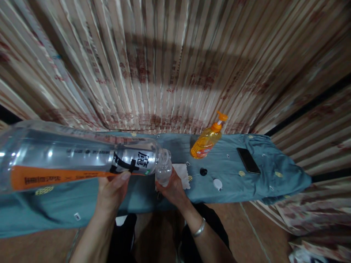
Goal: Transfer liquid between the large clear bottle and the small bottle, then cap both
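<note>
My left hand (113,190) grips a large clear plastic bottle (74,149) with an orange strip and black lettering. The bottle lies tipped on its side in the air, its neck pointing right. My right hand (173,188) is closed around a small clear bottle (163,171), which is held at the big bottle's mouth. Whether liquid passes between the two I cannot tell. A pale cloth (182,171) with a scalloped edge lies partly behind my right hand. To its right on the table are a small black cap (203,171) and a white round lid (218,184).
An orange pump bottle (207,141) of yellow-orange liquid stands near the back edge. A black phone (248,160) lies at the right. Blue-green fabric (233,193) covers the narrow table, with striped curtains (153,73) close behind.
</note>
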Available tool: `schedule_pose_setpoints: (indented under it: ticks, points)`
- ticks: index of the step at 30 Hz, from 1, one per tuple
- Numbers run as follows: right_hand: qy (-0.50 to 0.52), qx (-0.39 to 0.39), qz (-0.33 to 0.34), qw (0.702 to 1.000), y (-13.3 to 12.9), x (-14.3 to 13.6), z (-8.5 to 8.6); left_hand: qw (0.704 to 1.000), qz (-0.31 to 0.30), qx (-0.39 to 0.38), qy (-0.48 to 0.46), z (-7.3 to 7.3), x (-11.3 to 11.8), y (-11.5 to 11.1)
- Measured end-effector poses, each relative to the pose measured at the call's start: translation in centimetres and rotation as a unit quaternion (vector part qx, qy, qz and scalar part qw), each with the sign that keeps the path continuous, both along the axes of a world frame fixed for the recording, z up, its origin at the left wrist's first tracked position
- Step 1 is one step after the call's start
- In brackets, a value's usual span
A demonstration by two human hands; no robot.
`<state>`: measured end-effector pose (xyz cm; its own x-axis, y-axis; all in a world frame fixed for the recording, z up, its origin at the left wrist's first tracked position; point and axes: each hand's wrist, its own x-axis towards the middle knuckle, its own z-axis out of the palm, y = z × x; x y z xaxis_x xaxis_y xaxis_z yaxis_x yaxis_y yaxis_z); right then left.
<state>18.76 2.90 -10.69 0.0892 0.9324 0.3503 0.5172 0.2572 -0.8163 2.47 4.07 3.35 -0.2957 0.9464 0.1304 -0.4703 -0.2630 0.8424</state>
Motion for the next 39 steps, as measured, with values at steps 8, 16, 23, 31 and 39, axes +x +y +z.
schedule_pose_setpoints:
  ticks: [8, 16, 23, 31, 39]
  points:
    - [-0.013, -0.005, 0.001, 1.000, 0.3, 0.2, -0.1, 1.000, -0.005, 0.026, -0.010, -0.4, -0.1, 0.3]
    - [-0.025, -0.018, -0.007, 1.000, 0.5, 0.2, 0.0, 0.998, -0.030, 0.055, -0.014, -0.6, 0.1, 0.7]
    - [-0.029, -0.008, -0.017, 0.999, 0.7, 0.2, -0.4, 0.998, -0.016, 0.061, -0.011, -1.3, 0.1, 1.3]
    - [-0.037, -0.005, -0.022, 0.999, 0.7, 0.1, 0.3, 0.998, -0.025, 0.064, -0.004, -1.1, 0.2, 1.5]
    - [-0.032, -0.010, -0.024, 0.999, 0.8, 0.1, 0.2, 0.997, -0.026, 0.072, -0.005, -0.6, 0.4, 1.4]
